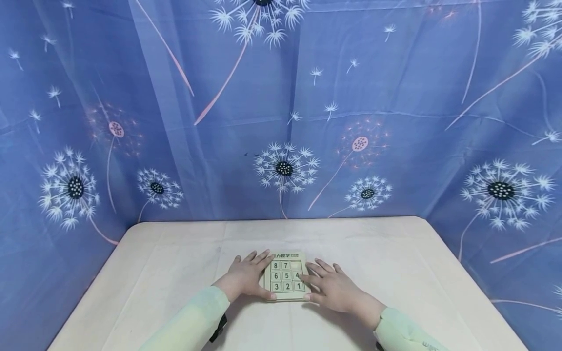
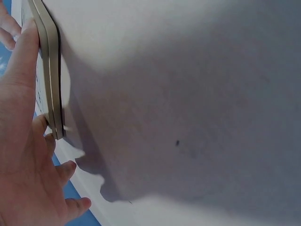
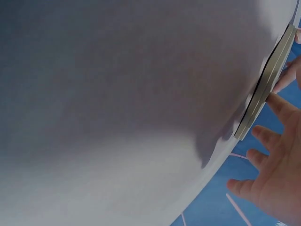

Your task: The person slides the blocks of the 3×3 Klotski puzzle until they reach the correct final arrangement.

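A pale sliding number puzzle (image 1: pixel 287 295) lies flat on the table, its tiles reading 8, 7, then a bare slot at top right, 6, 5, 4 in the middle row and 3, 2, 1 at the bottom. My left hand (image 1: pixel 246 275) holds its left side, thumb at the lower left corner and index finger at the upper left. In the left wrist view the left thumb (image 2: pixel 27 54) lies along the puzzle's edge. My right hand (image 1: pixel 335 287) has its index fingertip on the 4 tile (image 1: pixel 297 275) and its thumb at the lower right corner, other fingers extended.
The light tabletop (image 1: pixel 175 273) has rounded far corners. Blue curtains (image 1: pixel 228 146) with dandelion prints hang behind it and at both sides. In the right wrist view the puzzle's side edge (image 3: pixel 265 84) shows above the table.
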{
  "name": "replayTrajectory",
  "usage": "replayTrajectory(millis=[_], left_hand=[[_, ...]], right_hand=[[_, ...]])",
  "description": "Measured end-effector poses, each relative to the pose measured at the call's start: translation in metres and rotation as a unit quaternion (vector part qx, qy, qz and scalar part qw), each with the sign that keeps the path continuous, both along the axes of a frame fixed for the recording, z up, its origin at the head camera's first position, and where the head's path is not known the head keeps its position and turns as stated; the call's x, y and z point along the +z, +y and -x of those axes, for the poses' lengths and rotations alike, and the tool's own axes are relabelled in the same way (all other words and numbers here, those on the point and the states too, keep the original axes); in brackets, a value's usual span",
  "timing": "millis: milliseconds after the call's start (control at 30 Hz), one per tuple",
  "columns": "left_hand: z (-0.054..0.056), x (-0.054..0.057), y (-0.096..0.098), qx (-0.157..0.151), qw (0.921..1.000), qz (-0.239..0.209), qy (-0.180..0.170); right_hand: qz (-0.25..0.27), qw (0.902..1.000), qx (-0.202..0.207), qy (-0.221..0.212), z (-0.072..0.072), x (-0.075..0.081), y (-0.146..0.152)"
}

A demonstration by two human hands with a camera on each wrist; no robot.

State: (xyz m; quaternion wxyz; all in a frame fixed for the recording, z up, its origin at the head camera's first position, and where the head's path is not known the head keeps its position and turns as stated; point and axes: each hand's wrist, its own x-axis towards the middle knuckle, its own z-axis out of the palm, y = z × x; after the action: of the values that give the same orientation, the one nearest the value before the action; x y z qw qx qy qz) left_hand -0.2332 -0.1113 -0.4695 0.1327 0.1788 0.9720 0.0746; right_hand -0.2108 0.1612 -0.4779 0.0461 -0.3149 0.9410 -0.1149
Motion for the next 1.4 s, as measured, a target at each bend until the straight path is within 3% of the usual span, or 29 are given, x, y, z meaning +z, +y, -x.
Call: replayTrajectory(millis=[367, 1400], left_hand=[[0.001, -0.004, 0.0, -0.001, 1.0, 0.001, -0.002], [0.002, -0.002, 0.001, -0.001, 1.0, 0.001, -0.001]], right_hand=[[-0.003, 0.9999, -0.012, 0.003, -0.002, 0.002, -0.003], [-0.01, 0.9996, -0.025, 0.001, 0.01, 0.002, -0.006]])
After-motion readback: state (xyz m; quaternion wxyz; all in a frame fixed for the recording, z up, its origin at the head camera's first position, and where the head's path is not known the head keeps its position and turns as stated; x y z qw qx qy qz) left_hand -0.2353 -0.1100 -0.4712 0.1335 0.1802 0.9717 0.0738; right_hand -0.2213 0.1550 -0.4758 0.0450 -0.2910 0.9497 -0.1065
